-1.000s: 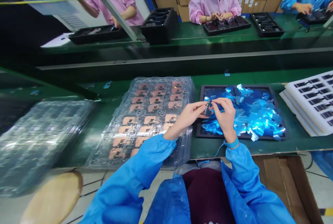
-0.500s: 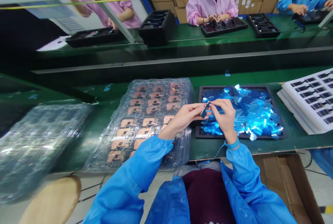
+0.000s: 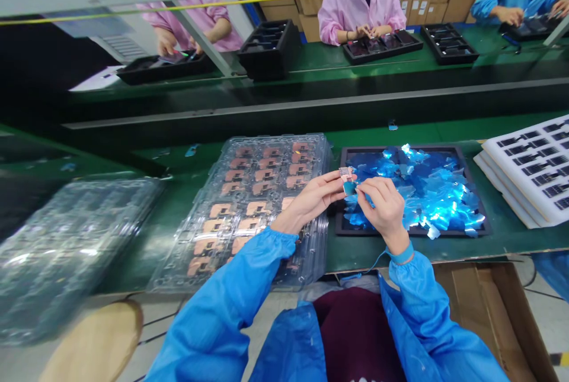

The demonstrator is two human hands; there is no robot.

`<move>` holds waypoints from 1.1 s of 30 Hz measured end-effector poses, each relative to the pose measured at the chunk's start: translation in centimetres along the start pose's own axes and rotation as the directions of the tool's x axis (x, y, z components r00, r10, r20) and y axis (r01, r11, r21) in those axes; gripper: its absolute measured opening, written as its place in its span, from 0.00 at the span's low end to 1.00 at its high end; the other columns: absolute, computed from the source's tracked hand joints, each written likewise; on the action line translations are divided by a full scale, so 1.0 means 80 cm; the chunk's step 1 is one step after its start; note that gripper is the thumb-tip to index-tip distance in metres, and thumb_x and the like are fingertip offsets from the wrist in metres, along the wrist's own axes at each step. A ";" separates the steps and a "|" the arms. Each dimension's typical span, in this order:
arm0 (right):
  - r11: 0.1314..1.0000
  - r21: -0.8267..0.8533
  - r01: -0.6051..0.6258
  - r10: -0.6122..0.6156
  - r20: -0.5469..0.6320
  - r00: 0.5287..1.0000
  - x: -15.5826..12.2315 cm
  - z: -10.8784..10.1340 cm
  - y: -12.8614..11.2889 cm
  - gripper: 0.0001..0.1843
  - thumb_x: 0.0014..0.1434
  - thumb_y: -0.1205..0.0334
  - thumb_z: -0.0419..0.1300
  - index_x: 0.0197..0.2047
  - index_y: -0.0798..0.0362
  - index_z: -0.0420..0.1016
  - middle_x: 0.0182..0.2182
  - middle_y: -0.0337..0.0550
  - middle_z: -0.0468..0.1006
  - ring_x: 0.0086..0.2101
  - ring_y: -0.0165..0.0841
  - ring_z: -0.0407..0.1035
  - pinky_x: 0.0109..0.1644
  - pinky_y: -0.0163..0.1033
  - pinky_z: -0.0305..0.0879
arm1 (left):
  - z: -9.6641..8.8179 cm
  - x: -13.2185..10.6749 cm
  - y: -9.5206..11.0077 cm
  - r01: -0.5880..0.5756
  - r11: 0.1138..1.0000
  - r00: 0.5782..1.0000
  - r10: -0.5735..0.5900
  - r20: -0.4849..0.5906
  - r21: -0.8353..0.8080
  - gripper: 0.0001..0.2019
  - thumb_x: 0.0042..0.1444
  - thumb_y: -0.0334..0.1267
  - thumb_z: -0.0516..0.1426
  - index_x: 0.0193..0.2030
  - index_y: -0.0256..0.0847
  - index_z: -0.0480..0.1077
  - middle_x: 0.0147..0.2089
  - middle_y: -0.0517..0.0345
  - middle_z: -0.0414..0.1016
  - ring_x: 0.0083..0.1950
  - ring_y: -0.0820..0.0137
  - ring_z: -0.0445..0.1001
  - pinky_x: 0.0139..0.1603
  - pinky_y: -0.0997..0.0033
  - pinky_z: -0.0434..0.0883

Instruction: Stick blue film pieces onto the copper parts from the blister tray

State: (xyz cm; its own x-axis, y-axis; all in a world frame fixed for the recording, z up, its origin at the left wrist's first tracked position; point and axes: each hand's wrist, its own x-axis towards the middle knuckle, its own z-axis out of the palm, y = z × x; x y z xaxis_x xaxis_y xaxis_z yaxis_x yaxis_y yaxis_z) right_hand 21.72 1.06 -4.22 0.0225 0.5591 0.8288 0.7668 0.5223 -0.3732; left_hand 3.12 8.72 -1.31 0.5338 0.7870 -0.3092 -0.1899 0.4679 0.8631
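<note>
Between the thumb and fingers of my left hand [image 3: 317, 197] is a small circuit board [image 3: 345, 173], copper-coloured at its upper end. A piece of blue film [image 3: 349, 188] shows on its lower part. My right hand [image 3: 383, 207] is closed in a pinch at the right edge of this film; its fingertips partly hide what they grip. Below and left of the hands, a clear plastic tray [image 3: 178, 260] holds rows of similar copper-coloured boards. Behind my right hand, a dark shallow tray [image 3: 462, 160] is heaped with loose blue film pieces [image 3: 427, 186].
Stacked white foam sheets [image 3: 511, 192] with black parts lie at the right. More clear trays [image 3: 66, 246] sit at the left. A wooden stool [image 3: 95, 340] and cardboard box [image 3: 484, 311] stand below the bench edge. Co-workers handle black trays [image 3: 384, 47] across the bench.
The circuit board has been turned: its dark, narrow edge showed before, and now its copper and blue face does. Both hands stay almost in place. A co-worker's hand has moved down to a tray.
</note>
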 end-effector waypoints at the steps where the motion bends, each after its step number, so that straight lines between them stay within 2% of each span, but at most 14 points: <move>1: 1.000 0.005 0.002 -0.002 -0.018 1.000 -0.001 -0.001 -0.001 0.09 0.70 0.71 0.64 0.48 0.46 0.79 0.41 0.45 0.86 0.43 0.39 0.79 0.49 0.46 0.78 | 0.000 0.000 0.002 -0.017 1.000 1.000 0.017 -0.012 -0.010 0.15 0.60 0.35 0.72 0.54 0.37 0.84 0.56 0.46 0.85 0.53 0.64 0.83 0.54 0.70 0.81; 4: 0.998 0.033 -0.053 0.056 -0.099 0.994 -0.002 0.001 0.000 0.07 0.69 0.70 0.63 0.45 0.47 0.77 0.38 0.45 0.84 0.41 0.39 0.78 0.46 0.47 0.78 | 0.006 -0.001 0.006 -0.085 0.996 0.993 0.083 -0.087 -0.020 0.14 0.62 0.34 0.70 0.55 0.37 0.83 0.62 0.45 0.83 0.60 0.60 0.82 0.59 0.66 0.80; 6: 0.986 0.065 -0.152 0.160 -0.137 0.978 -0.003 0.005 0.002 0.05 0.70 0.67 0.62 0.42 0.47 0.76 0.36 0.44 0.83 0.40 0.39 0.78 0.45 0.47 0.78 | 0.011 -0.002 0.009 -0.146 0.989 0.976 0.141 -0.164 -0.016 0.16 0.62 0.34 0.69 0.56 0.38 0.83 0.63 0.45 0.82 0.62 0.58 0.81 0.61 0.62 0.80; 8: 0.949 0.113 -0.295 0.308 -0.133 0.942 -0.004 0.010 0.007 0.05 0.70 0.63 0.60 0.39 0.47 0.75 0.35 0.44 0.81 0.38 0.38 0.77 0.43 0.46 0.77 | 0.015 -0.005 0.012 -0.203 0.979 0.948 0.196 -0.251 -0.004 0.15 0.61 0.33 0.69 0.55 0.38 0.82 0.61 0.45 0.83 0.59 0.59 0.82 0.61 0.59 0.80; 10: 0.880 0.148 -0.451 0.468 -0.108 0.877 -0.007 0.016 0.015 0.07 0.71 0.59 0.59 0.39 0.48 0.74 0.35 0.43 0.80 0.35 0.37 0.76 0.41 0.43 0.77 | 0.016 -0.009 0.016 -0.248 0.969 0.914 0.238 -0.329 0.013 0.12 0.60 0.32 0.68 0.51 0.37 0.82 0.58 0.45 0.84 0.53 0.61 0.84 0.60 0.58 0.80; 13: 0.813 0.072 -0.578 0.581 -0.014 0.814 -0.012 0.023 0.032 0.07 0.71 0.57 0.57 0.43 0.49 0.75 0.36 0.43 0.81 0.35 0.37 0.77 0.42 0.42 0.77 | 0.007 -0.018 0.027 -0.276 0.959 0.875 0.278 -0.396 0.062 0.09 0.62 0.33 0.66 0.49 0.38 0.81 0.50 0.49 0.84 0.44 0.67 0.83 0.56 0.60 0.80; 17: 0.866 -0.166 -0.472 0.499 0.229 0.836 -0.018 0.032 0.051 0.19 0.73 0.64 0.52 0.62 0.54 0.74 0.41 0.51 0.84 0.43 0.44 0.79 0.50 0.49 0.77 | -0.029 -0.020 0.065 -0.262 0.904 0.839 0.386 -0.383 0.338 0.16 0.63 0.36 0.66 0.57 0.40 0.81 0.39 0.56 0.82 0.34 0.70 0.78 0.44 0.67 0.79; 20: 0.909 -0.211 -0.358 0.407 0.281 0.869 -0.021 0.037 0.054 0.23 0.73 0.70 0.46 0.61 0.55 0.77 0.52 0.59 0.83 0.54 0.48 0.77 0.62 0.57 0.73 | -0.069 -0.001 0.104 -0.242 0.738 0.788 0.528 -0.316 0.629 0.14 0.59 0.35 0.69 0.52 0.37 0.82 0.39 0.53 0.84 0.34 0.68 0.78 0.41 0.68 0.77; 21: 0.921 -0.190 -0.340 0.383 0.276 0.882 -0.021 0.038 0.053 0.23 0.72 0.71 0.45 0.59 0.55 0.78 0.54 0.60 0.82 0.56 0.48 0.76 0.65 0.58 0.72 | -0.082 0.009 0.116 -0.217 0.687 0.791 0.540 -0.287 0.694 0.12 0.57 0.35 0.70 0.48 0.37 0.82 0.39 0.51 0.85 0.35 0.68 0.79 0.42 0.67 0.77; 23: 0.935 -0.113 -0.335 0.353 0.248 0.902 -0.021 0.039 0.049 0.22 0.74 0.70 0.46 0.59 0.53 0.79 0.57 0.59 0.81 0.59 0.47 0.74 0.68 0.57 0.71 | -0.106 0.033 0.132 -0.137 0.620 0.834 0.493 -0.248 0.772 0.09 0.55 0.34 0.71 0.41 0.36 0.81 0.38 0.50 0.84 0.35 0.66 0.79 0.43 0.66 0.77; 25: 0.937 -0.033 -0.347 0.346 0.216 0.913 -0.021 0.041 0.045 0.21 0.76 0.66 0.47 0.61 0.52 0.78 0.58 0.57 0.81 0.60 0.46 0.74 0.68 0.56 0.73 | -0.123 0.057 0.138 -0.080 0.574 0.877 0.429 -0.216 0.815 0.08 0.53 0.34 0.72 0.38 0.37 0.81 0.35 0.51 0.83 0.35 0.65 0.80 0.45 0.65 0.76; 27: 0.935 0.020 -0.354 0.343 0.203 0.917 -0.021 0.042 0.041 0.20 0.77 0.64 0.49 0.61 0.50 0.78 0.57 0.55 0.82 0.59 0.45 0.75 0.67 0.56 0.74 | -0.132 0.077 0.136 -0.076 0.528 0.893 0.413 -0.178 0.846 0.07 0.52 0.35 0.72 0.37 0.38 0.81 0.35 0.53 0.82 0.37 0.63 0.80 0.47 0.64 0.76; 30: 0.935 0.057 -0.351 0.334 0.199 0.921 -0.023 0.044 0.039 0.18 0.76 0.64 0.50 0.60 0.50 0.79 0.56 0.54 0.82 0.58 0.44 0.76 0.66 0.56 0.75 | -0.135 0.097 0.127 -0.098 0.453 0.877 0.461 -0.139 0.886 0.04 0.54 0.35 0.69 0.36 0.39 0.82 0.37 0.52 0.82 0.41 0.60 0.79 0.52 0.61 0.74; 33: 0.936 0.071 -0.344 0.326 0.191 0.926 -0.025 0.045 0.037 0.17 0.76 0.65 0.51 0.58 0.51 0.79 0.55 0.55 0.83 0.57 0.44 0.77 0.64 0.56 0.76 | -0.134 0.104 0.118 -0.114 0.289 0.834 0.548 -0.067 0.950 0.04 0.57 0.37 0.68 0.36 0.40 0.84 0.41 0.49 0.82 0.49 0.56 0.76 0.63 0.54 0.69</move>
State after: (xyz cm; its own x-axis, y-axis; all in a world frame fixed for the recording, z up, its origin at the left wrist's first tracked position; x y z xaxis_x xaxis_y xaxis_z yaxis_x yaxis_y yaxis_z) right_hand 21.62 3.83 -8.47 0.1479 0.8111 0.5659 0.6647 0.3421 -0.6641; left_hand -3.09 24.00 -0.02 0.2860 0.9396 0.1880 0.6675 -0.3361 0.6644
